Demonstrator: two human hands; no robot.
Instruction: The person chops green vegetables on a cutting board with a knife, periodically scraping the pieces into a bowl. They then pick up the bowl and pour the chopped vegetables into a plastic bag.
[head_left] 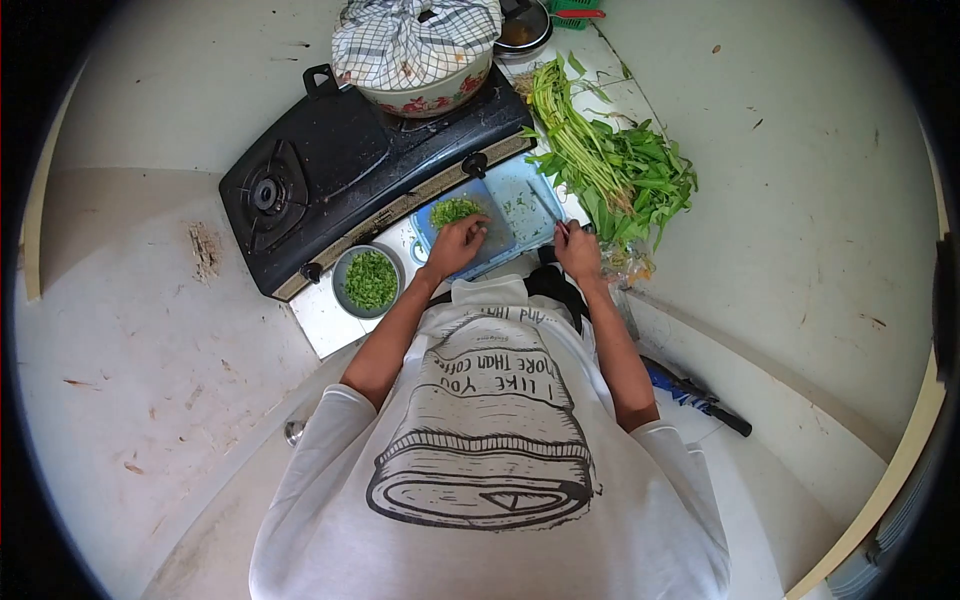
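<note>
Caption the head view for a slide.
Left hand beside chopped greens on a blue board, a bowl of more near the stove.

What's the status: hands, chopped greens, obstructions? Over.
Left hand beside chopped greens on board. Right hand curled, grip unclear. Leafy bunch off right, not blocking.

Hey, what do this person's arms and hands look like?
The left hand and right hand are bare, with no gloves showing. Short, loose white sleeves leave the forearms uncovered; they belong to a white T-shirt with black lettering.
</note>
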